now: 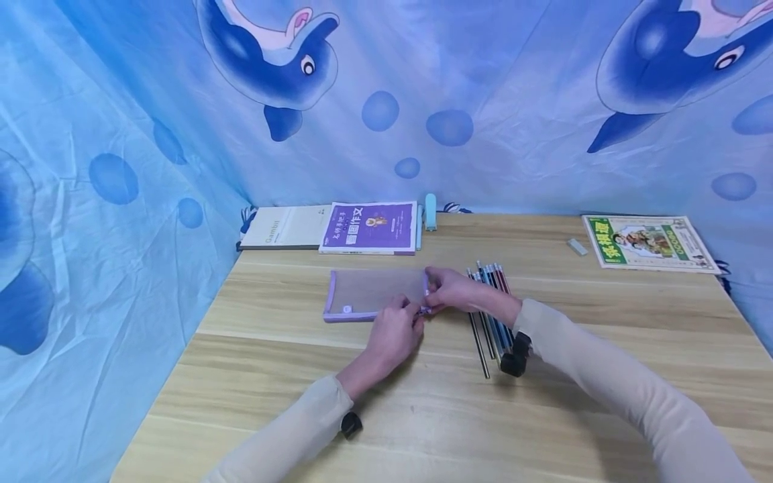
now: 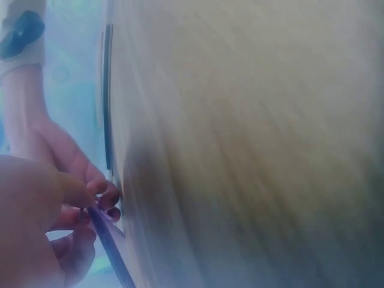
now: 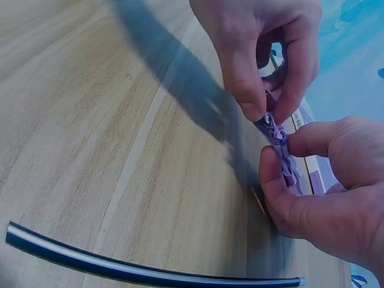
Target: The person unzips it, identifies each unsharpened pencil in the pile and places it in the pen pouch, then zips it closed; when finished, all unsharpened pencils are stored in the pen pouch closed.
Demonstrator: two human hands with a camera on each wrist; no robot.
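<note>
A flat see-through pencil pouch (image 1: 371, 288) with purple edging lies on the wooden table. At its near right corner my left hand (image 1: 395, 335) pinches the zipper end between thumb and fingers. My right hand (image 1: 455, 290) grips the pouch's right edge just beyond it. In the right wrist view, both the left hand (image 3: 270, 54) and the right hand (image 3: 342, 180) pinch the bunched purple zipper edge (image 3: 279, 141), fingertips close together. Only a strip of the purple edging (image 2: 111, 243) shows in the left wrist view. Whether the zipper is closed cannot be seen.
Several pencils (image 1: 495, 329) lie beneath and beside my right forearm. At the back are a purple book (image 1: 371, 228), a pale notebook (image 1: 286, 227) and a light-blue stapler-like item (image 1: 431, 211). Rightward lie an eraser-like block (image 1: 577, 247) and a green-and-white magazine (image 1: 649, 243). Printed blue cloth (image 1: 501, 168) borders the table.
</note>
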